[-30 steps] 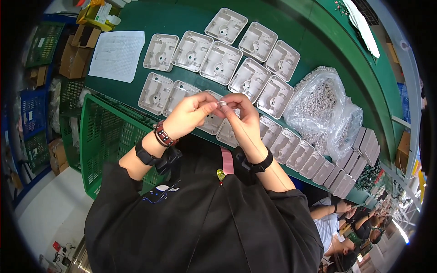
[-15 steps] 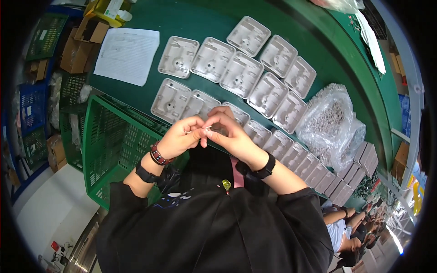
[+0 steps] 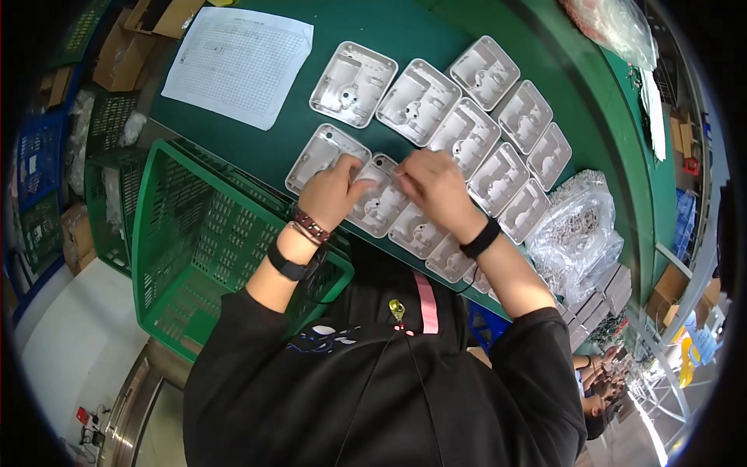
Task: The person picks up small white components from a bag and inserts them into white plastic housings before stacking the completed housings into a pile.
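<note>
A light-grey plastic housing (image 3: 377,204), an open shallow box with moulded ribs and posts, lies in the near row on the green table. My left hand (image 3: 331,193) rests at its left side, where it meets the neighbouring housing (image 3: 317,156); thumb and forefinger are apart, with nothing visible between them. Over the upper right corner of the same housing is my right hand (image 3: 442,187), its fingertips pinched together. Whatever they hold is too small or hidden to make out.
Several more grey housings (image 3: 354,82) lie in rows farther back and to the right. A clear bag of small metallic-looking parts (image 3: 580,226) stands at the right. Left of the table edge is a green crate (image 3: 159,233). A printed sheet (image 3: 241,66) lies at the far left.
My hands were together at the table's near edge, fingers pinching a small whitish piece. Now they are apart and farther forward over the near row. The view has shifted too.
</note>
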`<state>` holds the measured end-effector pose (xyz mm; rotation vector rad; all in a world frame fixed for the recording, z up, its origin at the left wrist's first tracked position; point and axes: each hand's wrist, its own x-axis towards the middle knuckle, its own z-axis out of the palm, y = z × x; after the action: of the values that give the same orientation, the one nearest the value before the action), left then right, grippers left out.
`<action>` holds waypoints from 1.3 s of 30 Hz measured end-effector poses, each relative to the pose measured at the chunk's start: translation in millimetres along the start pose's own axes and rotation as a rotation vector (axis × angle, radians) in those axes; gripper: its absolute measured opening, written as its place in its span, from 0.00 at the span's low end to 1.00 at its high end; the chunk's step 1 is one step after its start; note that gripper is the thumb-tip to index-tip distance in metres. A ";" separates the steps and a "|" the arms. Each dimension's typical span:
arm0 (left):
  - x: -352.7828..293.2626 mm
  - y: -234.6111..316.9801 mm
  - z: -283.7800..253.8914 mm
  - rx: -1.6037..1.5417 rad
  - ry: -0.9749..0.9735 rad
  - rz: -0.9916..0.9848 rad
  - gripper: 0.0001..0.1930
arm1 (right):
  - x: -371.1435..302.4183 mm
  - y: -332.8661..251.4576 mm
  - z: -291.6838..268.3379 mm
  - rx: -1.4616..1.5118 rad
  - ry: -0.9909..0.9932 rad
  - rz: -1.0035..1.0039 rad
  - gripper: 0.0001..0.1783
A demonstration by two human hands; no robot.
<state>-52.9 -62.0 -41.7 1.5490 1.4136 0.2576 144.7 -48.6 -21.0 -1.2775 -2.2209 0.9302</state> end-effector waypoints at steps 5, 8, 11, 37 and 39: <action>8.8 -20.6 5.8 0.330 0.072 0.095 0.15 | 19.1 25.2 22.4 -0.404 -0.085 -0.292 0.03; 9.4 -17.4 10.4 0.355 0.069 0.055 0.14 | 25.7 32.8 34.4 -0.471 -0.109 -0.311 0.04; 11.7 -19.6 11.1 0.370 0.065 0.056 0.13 | 22.8 32.6 39.3 -0.508 -0.088 -0.308 0.05; 7.5 18.4 11.5 -1.260 -0.110 -0.276 0.28 | -3.0 -55.4 24.6 -0.001 0.226 0.013 0.13; 9.6 26.0 20.9 -1.271 -0.080 -0.293 0.26 | -7.1 -54.3 23.0 -0.045 0.238 0.008 0.13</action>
<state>-18.6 -60.2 -36.6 0.3003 1.0029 0.7233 101.4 -82.0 2.1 -1.3422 -2.0639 0.6940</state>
